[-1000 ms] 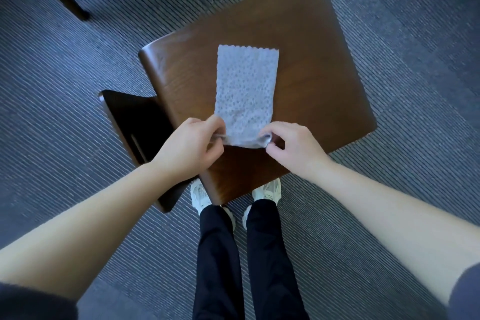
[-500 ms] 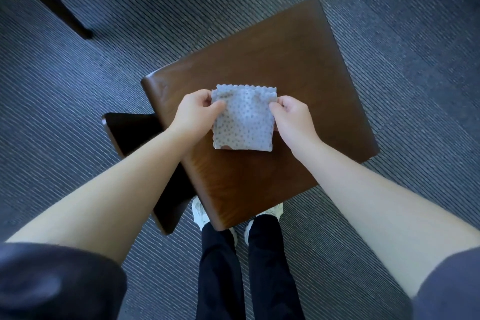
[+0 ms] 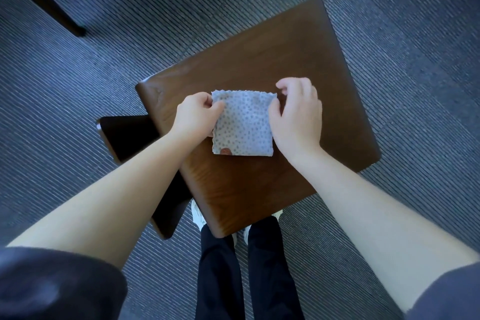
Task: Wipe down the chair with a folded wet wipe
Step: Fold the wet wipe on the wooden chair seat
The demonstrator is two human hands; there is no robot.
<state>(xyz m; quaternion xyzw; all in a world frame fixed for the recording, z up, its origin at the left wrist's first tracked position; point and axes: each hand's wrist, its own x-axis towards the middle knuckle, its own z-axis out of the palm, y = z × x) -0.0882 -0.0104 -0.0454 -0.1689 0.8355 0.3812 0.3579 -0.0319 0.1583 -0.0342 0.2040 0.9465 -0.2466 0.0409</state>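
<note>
A dark brown wooden chair seat (image 3: 298, 54) fills the middle of the head view, with its dark backrest (image 3: 130, 138) to the left. A grey dotted wet wipe (image 3: 242, 125), folded into a rough square, lies flat on the seat. My left hand (image 3: 194, 117) pinches the wipe's left edge near the far corner. My right hand (image 3: 296, 117) is at the wipe's right edge: the thumb touches the edge, while the loosely curled fingers are lifted off it and hold nothing.
Striped grey-blue carpet (image 3: 415, 34) surrounds the chair. A dark furniture leg (image 3: 52, 5) slants across the upper left. My legs in dark trousers (image 3: 249, 267) and white shoes (image 3: 197, 213) stand right at the seat's near corner.
Both hands carried the near end of the long wipe over onto its far end, folding it in half. Since then my right hand's fingers have lifted off the wipe.
</note>
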